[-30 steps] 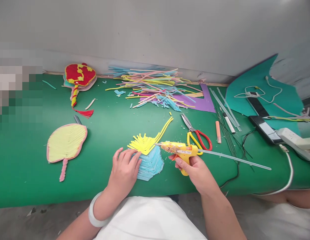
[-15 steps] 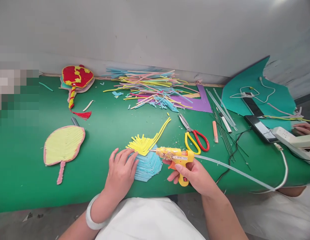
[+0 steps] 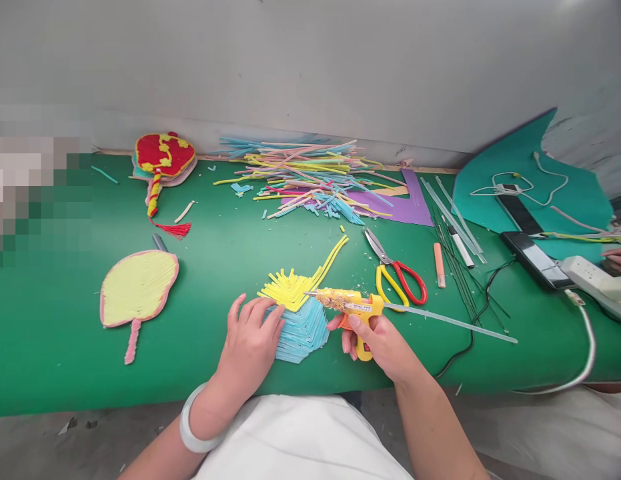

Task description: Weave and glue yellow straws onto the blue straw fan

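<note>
A half-made fan piece [image 3: 303,327] of blue strips with yellow strips [image 3: 290,288] fanned on top lies on the green table [image 3: 215,267] near its front edge. My left hand [image 3: 253,343] lies flat on its left side, fingers spread and pressing down. My right hand [image 3: 377,340] grips a yellow glue gun [image 3: 353,308] by the handle. The gun's nozzle points left and meets the yellow strips. A long clear glue stick [image 3: 450,321] trails from the gun's back to the right.
Scissors [image 3: 397,275] with yellow and red handles lie just behind the gun. A heap of coloured strips [image 3: 305,177] sits at the back. Two finished fans [image 3: 137,290] [image 3: 163,157] lie at left. At right are phones [image 3: 535,257], a power strip [image 3: 597,283], cables and another person's fingers [image 3: 620,259].
The glue gun's nozzle has shifted slightly left onto the yellow strips. My left hand has stayed pressed on the blue piece. Another person's fingers have appeared at the right edge.
</note>
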A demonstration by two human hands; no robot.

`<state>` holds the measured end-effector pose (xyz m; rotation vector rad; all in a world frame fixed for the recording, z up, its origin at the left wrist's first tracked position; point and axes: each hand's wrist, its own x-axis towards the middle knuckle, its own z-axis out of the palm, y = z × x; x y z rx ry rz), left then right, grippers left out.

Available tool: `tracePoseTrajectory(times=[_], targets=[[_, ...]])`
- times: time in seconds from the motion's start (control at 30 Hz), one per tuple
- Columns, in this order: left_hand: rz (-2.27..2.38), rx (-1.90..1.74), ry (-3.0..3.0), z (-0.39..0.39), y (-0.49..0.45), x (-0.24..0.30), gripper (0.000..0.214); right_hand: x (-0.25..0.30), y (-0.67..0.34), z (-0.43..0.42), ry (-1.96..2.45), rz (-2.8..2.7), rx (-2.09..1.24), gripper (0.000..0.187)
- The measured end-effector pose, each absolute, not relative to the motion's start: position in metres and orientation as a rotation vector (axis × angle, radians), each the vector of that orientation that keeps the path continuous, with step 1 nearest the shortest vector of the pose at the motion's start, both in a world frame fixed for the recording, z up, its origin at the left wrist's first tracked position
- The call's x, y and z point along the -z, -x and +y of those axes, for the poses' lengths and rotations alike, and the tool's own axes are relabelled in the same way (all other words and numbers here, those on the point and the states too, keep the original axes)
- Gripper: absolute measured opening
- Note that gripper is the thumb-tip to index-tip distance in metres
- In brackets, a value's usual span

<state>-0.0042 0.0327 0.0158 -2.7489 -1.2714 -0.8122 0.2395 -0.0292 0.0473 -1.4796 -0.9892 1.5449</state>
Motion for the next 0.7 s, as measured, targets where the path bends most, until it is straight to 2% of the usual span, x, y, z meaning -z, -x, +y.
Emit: tracePoseTrajectory(times=[0.27, 0.53, 0.7], targets=[[-1.226, 0.767, 2.753, 0.032, 0.003, -0.014, 0.020, -0.031, -0.240, -0.025, 1.435, -0.943, -1.529, 0.059], [-1.192, 0.791, 2.745, 0.034, 0.003, -0.009, 0.018, -0.027, -0.237, -0.024, 1.443, -0.882, -1.534, 0.048], [-1.183, 0.817, 2.750, 0.034, 0.003, -0.008, 0.018, -0.023, -0.237, -0.022, 1.459, -0.904, -1.528, 0.051]])
